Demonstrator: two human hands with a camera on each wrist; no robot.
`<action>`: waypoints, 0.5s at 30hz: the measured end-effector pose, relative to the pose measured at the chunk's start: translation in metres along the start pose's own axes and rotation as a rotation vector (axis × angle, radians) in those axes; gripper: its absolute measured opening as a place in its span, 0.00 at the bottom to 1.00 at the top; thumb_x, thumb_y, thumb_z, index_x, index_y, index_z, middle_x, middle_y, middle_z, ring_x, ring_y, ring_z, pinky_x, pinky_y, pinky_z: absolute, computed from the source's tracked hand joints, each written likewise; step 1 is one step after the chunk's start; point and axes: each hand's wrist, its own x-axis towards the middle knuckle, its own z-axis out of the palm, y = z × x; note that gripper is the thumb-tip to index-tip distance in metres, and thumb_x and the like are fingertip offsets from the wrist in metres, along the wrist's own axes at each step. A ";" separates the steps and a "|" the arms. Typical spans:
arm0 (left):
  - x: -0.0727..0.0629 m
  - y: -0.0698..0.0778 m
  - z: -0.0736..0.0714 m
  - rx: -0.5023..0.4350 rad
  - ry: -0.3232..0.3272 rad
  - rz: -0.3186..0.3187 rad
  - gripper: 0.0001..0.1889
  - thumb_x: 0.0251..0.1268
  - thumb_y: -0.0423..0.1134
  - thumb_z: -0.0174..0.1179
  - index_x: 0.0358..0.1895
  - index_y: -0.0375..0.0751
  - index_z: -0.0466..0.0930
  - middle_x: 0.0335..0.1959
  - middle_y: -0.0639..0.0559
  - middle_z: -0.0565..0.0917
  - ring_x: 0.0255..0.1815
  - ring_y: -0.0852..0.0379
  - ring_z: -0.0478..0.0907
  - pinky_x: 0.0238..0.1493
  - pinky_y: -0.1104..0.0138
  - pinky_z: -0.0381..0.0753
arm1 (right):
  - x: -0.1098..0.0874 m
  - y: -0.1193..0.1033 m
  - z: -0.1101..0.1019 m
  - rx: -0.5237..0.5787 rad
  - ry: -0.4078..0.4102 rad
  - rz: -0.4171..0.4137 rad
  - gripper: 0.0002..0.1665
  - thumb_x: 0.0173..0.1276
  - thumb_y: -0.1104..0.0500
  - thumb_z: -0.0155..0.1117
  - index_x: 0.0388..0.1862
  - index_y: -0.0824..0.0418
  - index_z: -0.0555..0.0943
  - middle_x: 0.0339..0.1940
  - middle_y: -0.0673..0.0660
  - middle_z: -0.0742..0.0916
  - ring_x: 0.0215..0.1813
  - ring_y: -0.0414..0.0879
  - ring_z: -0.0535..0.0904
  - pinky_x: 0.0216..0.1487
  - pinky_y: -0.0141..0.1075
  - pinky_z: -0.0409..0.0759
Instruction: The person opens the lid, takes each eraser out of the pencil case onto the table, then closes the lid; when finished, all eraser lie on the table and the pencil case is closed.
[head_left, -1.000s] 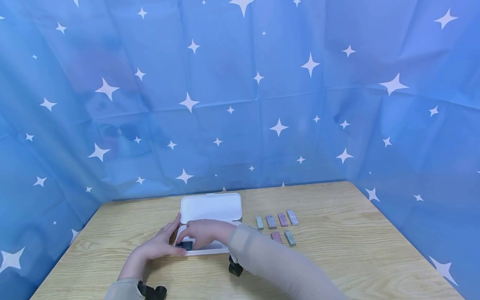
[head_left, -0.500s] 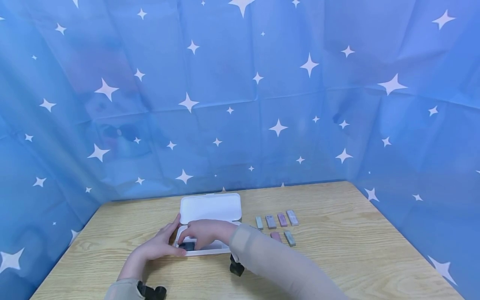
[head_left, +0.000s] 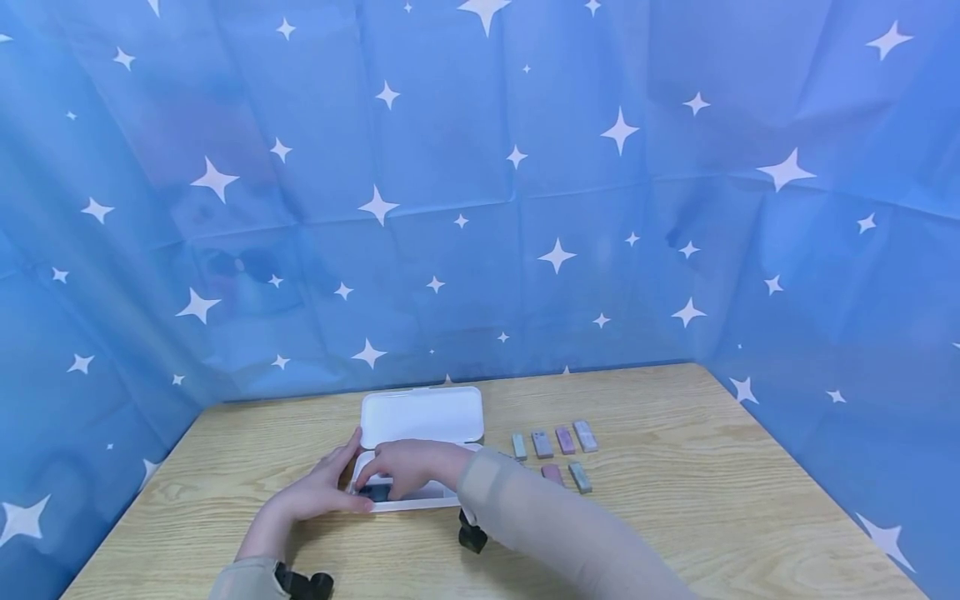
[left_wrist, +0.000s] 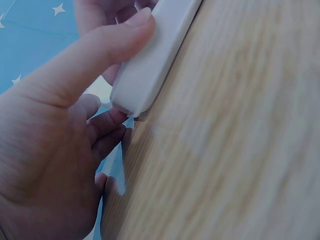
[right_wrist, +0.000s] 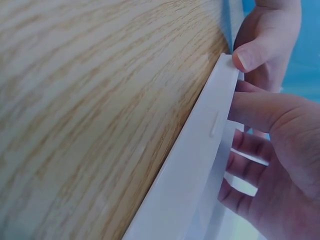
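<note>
A white pencil case (head_left: 420, 503) lies on the wooden table, its lid (head_left: 423, 415) swung back. My left hand (head_left: 318, 490) grips the case's left end, thumb against the front wall and fingers round the end. In the left wrist view the thumb (left_wrist: 135, 35) presses the white wall. My right hand (head_left: 412, 467) reaches down inside the case at its left part. Between its thumb and forefinger sits a dark, flat block (head_left: 377, 492), partly covered by the fingers. In the right wrist view the right hand's fingers (right_wrist: 245, 167) curve in over the rim, and the block is hidden.
Right of the case, several small pastel blocks lie in two rows, among them a lilac one (head_left: 586, 435) and a grey-green one (head_left: 580, 477). A blue curtain with white stars (head_left: 480, 250) hangs behind the wooden table (head_left: 712, 500).
The dark block and my right hand have shifted slightly to the right within the case. My left hand stays at the case's end.
</note>
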 end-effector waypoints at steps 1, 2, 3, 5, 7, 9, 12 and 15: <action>0.000 0.000 0.000 -0.002 0.000 0.001 0.62 0.51 0.51 0.73 0.79 0.45 0.33 0.77 0.33 0.43 0.74 0.29 0.36 0.64 0.31 0.43 | 0.000 0.000 0.000 -0.003 -0.001 -0.002 0.30 0.62 0.62 0.70 0.62 0.43 0.79 0.42 0.46 0.77 0.38 0.36 0.70 0.40 0.25 0.70; 0.001 0.000 0.000 -0.003 0.002 0.001 0.62 0.51 0.52 0.73 0.79 0.45 0.33 0.77 0.34 0.43 0.75 0.29 0.36 0.65 0.31 0.43 | 0.000 0.001 0.000 -0.009 -0.003 -0.005 0.29 0.62 0.62 0.70 0.62 0.44 0.79 0.41 0.46 0.77 0.38 0.36 0.70 0.40 0.25 0.70; 0.002 0.000 0.000 -0.003 0.002 0.003 0.62 0.51 0.52 0.73 0.79 0.45 0.33 0.77 0.34 0.43 0.75 0.30 0.36 0.65 0.32 0.43 | -0.001 0.001 -0.001 -0.011 -0.004 -0.004 0.29 0.62 0.62 0.70 0.61 0.44 0.79 0.41 0.46 0.77 0.38 0.36 0.70 0.40 0.25 0.70; 0.003 -0.001 0.000 -0.005 0.004 0.004 0.62 0.50 0.52 0.73 0.79 0.45 0.33 0.77 0.34 0.43 0.75 0.30 0.36 0.65 0.32 0.42 | -0.002 0.002 -0.002 -0.009 -0.007 0.001 0.29 0.61 0.63 0.71 0.60 0.44 0.79 0.42 0.46 0.77 0.39 0.35 0.72 0.42 0.25 0.71; 0.003 -0.001 0.001 -0.003 0.008 0.000 0.62 0.50 0.52 0.73 0.79 0.45 0.34 0.77 0.34 0.43 0.75 0.30 0.36 0.65 0.32 0.41 | -0.003 0.003 -0.002 -0.007 -0.012 0.008 0.29 0.60 0.64 0.71 0.59 0.44 0.79 0.42 0.46 0.78 0.40 0.35 0.73 0.43 0.25 0.72; 0.003 -0.001 0.001 -0.005 0.010 -0.003 0.62 0.49 0.52 0.73 0.79 0.45 0.34 0.77 0.34 0.42 0.75 0.30 0.36 0.65 0.32 0.41 | -0.005 0.003 -0.004 -0.009 -0.017 0.012 0.29 0.60 0.64 0.72 0.59 0.45 0.79 0.42 0.46 0.78 0.41 0.35 0.74 0.43 0.25 0.72; 0.003 -0.002 0.001 -0.013 0.012 -0.014 0.63 0.49 0.53 0.73 0.79 0.45 0.34 0.77 0.34 0.42 0.75 0.30 0.35 0.66 0.33 0.40 | -0.008 0.003 -0.006 -0.009 -0.028 0.021 0.28 0.60 0.64 0.72 0.58 0.44 0.79 0.42 0.46 0.79 0.41 0.35 0.74 0.44 0.25 0.72; 0.002 -0.003 0.002 -0.015 0.012 -0.020 0.63 0.49 0.53 0.73 0.79 0.45 0.34 0.77 0.34 0.42 0.75 0.30 0.36 0.66 0.33 0.40 | -0.012 0.004 -0.009 0.005 -0.035 0.039 0.28 0.60 0.62 0.72 0.58 0.44 0.78 0.42 0.45 0.80 0.41 0.35 0.74 0.45 0.26 0.72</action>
